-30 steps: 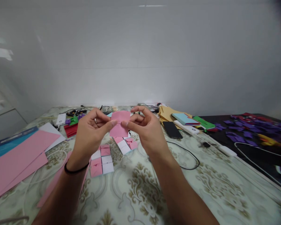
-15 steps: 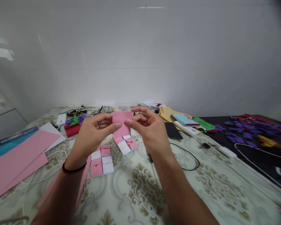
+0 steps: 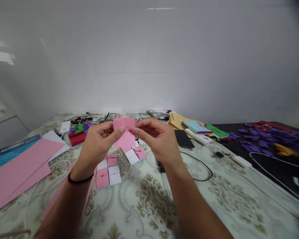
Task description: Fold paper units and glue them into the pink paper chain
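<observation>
A creased pink paper piece [image 3: 124, 141] is held up above the table between both hands. My left hand [image 3: 99, 141] pinches its left edge with thumb and fingers. On the right edge, near the middle crease, my right hand [image 3: 158, 137] pinches it between thumb and forefinger. Behind and below the paper lies a folded pink and white piece [image 3: 131, 156], partly hidden by it. A second pink and white folded piece [image 3: 114, 178] rests flat beside my left wrist.
Large pink sheets [image 3: 22, 166] and a blue packet [image 3: 5, 152] lie at left. A black phone [image 3: 183, 138], yellow paper [image 3: 183, 120], a white power strip [image 3: 198, 135] and a black cable [image 3: 204, 164] are at right. Purple pieces [image 3: 251, 146] cover a black surface.
The pink paper has moved slightly left and faces the camera more squarely. My right hand's raised fingers have curled down, and its pinch has shifted to the paper's right edge.
</observation>
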Available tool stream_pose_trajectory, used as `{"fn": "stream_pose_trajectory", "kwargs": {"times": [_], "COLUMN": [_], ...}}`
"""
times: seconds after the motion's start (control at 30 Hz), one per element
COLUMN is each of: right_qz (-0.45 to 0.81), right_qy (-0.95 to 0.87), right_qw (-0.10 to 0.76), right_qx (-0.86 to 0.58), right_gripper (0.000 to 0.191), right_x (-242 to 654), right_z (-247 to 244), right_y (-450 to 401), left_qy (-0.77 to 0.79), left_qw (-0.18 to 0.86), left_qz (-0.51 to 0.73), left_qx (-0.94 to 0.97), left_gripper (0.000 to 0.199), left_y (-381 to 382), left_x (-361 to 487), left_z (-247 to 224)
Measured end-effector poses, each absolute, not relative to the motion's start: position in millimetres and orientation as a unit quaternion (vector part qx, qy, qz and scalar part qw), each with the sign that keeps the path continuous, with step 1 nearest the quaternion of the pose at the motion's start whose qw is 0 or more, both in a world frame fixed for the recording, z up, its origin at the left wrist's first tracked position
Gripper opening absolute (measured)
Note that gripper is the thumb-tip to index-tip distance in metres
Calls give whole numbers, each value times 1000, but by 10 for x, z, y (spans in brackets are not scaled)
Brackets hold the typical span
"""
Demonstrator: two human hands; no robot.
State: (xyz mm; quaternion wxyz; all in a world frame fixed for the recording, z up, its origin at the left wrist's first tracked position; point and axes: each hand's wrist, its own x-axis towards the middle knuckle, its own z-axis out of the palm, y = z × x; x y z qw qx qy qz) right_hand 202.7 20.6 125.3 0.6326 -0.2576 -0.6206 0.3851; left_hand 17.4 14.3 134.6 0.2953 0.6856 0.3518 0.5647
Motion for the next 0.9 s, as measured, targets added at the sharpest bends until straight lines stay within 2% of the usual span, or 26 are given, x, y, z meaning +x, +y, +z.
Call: {"fn": "stream_pose_trajectory", "kwargs": {"times": [0.2,0.33,0.53,0.77,0.9], "right_qz": [381,376,389,394,365], "right_qy": [-620,-622,-614,-602,-632], "right_qw": [629,627,632,651,635], "right_qx": [-275,-280,-268,-241,-254], "right_gripper": [10,9,11,14,11], "right_x": [2031,2033,1972,1894,1919], "right_z": [1249,1245,1207,1205,1226], "right_y": [219,222,214,205,192], "left_qy": [372,377,387,325,330], "left_qw": [259,274,259,302,310], "left_qz": [553,531,546,614,583], "left_qx": [699,708,697,653,675], "left_gripper": [23,20,29,17,17], "left_y": [142,168,145,170,194], "left_x": [174,183,213,278,247], "left_z": [1342,1305,1288,1259,1268]}}
